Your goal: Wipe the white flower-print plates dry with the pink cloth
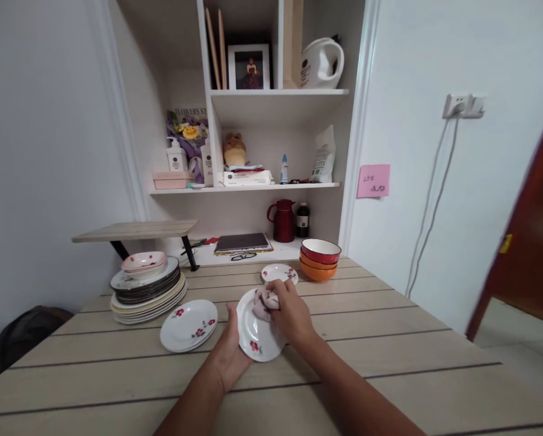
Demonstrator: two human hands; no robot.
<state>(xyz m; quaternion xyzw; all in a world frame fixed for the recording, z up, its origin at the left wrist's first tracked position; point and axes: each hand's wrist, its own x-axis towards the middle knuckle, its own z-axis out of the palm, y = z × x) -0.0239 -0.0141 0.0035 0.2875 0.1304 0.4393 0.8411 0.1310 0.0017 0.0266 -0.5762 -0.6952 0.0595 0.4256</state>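
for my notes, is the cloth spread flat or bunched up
Bunched up: the cloth shows rounded folds in the right hand, covering only part of the held plate.

We count one cloth (263, 304), one held plate (252, 332), three bowls (319, 272) in the red-and-orange stack, one red jug (284, 223), one pair of glasses (243, 257) and one pink note (373, 180); the piled plates (149, 295) we cannot number.

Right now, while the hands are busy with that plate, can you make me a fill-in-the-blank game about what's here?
1. The left hand holds a white plate printed with ____ flowers.
2. The right hand holds a crumpled ____ against that plate.
3. Under the red bowl, the lower bowls are ____.
4. The sticky note on the wall is ____.

Missing words: red; cloth; orange; pink.
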